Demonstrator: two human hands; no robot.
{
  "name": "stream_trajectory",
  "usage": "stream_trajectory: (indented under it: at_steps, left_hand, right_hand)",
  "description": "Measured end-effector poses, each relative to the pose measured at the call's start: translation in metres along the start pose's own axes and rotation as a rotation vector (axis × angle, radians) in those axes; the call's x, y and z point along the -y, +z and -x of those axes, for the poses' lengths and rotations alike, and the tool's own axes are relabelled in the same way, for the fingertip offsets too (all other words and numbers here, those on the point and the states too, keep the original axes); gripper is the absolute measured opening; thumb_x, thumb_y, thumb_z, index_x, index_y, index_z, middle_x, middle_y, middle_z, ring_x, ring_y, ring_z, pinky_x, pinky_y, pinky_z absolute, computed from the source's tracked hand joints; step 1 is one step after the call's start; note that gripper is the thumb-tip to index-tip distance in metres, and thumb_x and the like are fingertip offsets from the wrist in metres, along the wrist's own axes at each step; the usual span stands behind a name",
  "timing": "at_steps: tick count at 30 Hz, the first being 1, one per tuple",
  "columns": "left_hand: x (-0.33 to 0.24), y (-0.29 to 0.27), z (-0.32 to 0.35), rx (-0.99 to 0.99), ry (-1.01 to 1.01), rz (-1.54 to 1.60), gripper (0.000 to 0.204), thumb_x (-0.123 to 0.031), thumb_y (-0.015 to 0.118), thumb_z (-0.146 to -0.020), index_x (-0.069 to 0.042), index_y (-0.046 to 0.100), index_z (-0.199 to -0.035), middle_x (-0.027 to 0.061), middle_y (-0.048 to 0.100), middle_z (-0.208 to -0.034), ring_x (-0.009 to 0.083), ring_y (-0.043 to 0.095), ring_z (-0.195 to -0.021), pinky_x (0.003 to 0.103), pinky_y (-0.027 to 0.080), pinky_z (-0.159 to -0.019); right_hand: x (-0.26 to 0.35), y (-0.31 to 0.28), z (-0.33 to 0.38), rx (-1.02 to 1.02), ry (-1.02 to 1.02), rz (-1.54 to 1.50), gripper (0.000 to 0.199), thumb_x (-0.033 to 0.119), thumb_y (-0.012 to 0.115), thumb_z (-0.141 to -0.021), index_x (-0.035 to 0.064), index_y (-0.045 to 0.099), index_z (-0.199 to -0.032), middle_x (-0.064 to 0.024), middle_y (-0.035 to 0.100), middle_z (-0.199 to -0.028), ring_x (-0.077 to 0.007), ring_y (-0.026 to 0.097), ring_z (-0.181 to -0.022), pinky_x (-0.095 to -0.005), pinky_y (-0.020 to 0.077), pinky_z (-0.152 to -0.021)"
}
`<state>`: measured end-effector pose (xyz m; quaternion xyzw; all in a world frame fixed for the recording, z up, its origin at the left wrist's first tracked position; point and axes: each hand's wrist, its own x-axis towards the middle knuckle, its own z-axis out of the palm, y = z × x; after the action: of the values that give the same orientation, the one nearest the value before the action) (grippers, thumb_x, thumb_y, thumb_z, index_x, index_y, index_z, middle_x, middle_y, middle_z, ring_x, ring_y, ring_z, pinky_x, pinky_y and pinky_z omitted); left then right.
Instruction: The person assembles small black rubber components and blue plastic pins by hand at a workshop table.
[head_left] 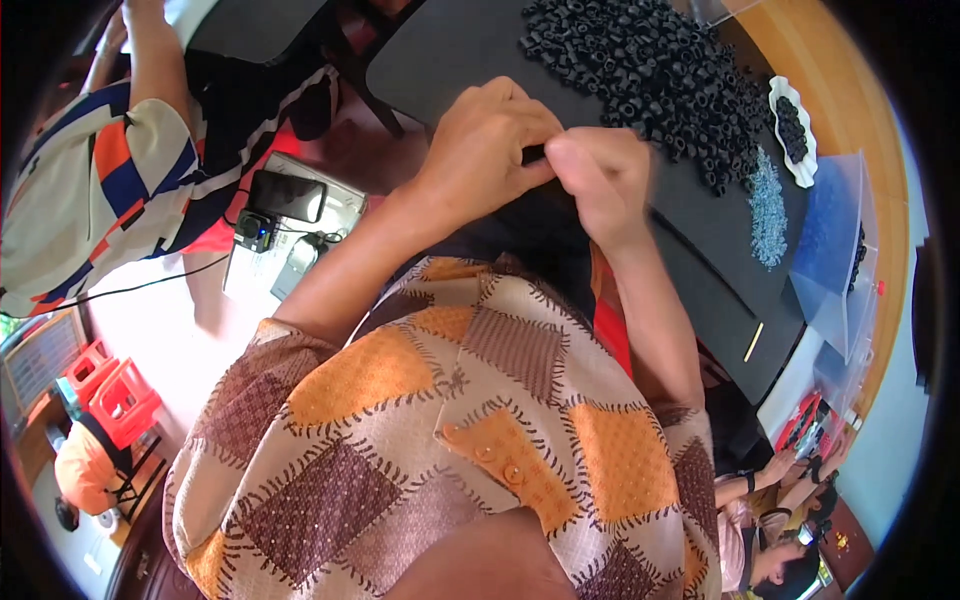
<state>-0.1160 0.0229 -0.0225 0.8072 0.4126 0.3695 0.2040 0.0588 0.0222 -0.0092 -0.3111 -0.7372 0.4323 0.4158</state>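
Patchwork shirt (505, 360); left fingers (532, 122), right fingers (608, 146) curled, grasp unclear; black rings (665, 85) beyond, rightward.

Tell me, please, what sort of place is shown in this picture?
Probably a small workshop for hand work, though I cannot be certain. A large pile of small black parts and a heap of light-blue pieces lie on a dark table.

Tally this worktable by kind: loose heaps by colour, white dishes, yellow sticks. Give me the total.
Black heap: 1
Pale blue heap: 1
White dish: 1
Yellow stick: 1
Total: 4
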Motion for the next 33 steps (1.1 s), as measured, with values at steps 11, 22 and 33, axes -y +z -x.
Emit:
stream_trajectory:
  at_steps: [11,22,33]
  left_hand:
    - [-0.001,-0.005,0.004,0.017,-0.044,-0.02,0.016,-0.017,0.078,-0.072,-0.013,0.075,-0.087,-0.0023,0.072,-0.095,0.0219,0.06,-0.092,0.035,0.047,-0.083]
    - [-0.011,-0.008,0.016,0.035,-0.043,0.031,0.016,-0.016,0.077,-0.071,-0.01,0.075,-0.086,-0.0006,0.072,-0.095,0.0235,0.061,-0.095,0.036,0.048,-0.084]
    - [-0.014,-0.022,-0.009,0.102,-0.587,1.187,0.022,-0.012,0.078,-0.084,-0.002,0.072,-0.102,0.0046,0.071,-0.094,0.0119,0.066,-0.084,0.025,0.053,-0.08]
  right_hand:
    - [0.038,0.004,-0.014,0.031,0.035,-0.026,0.03,0.008,0.064,-0.083,0.0032,0.049,-0.057,-0.0044,0.042,-0.052,-0.0131,0.046,-0.046,-0.0301,0.0344,-0.044]
    - [0.082,-0.04,-0.009,0.147,-0.248,-0.108,0.03,0.02,0.058,-0.085,0.0072,0.048,-0.059,-0.0042,0.047,-0.057,-0.0212,0.045,-0.052,-0.0349,0.0336,-0.052]
    - [0.052,-0.023,0.008,-0.275,0.192,0.04,0.03,0.009,0.079,-0.08,0.0036,0.067,-0.106,0.0007,0.058,-0.083,-0.007,0.054,-0.075,-0.0214,0.0443,-0.07]
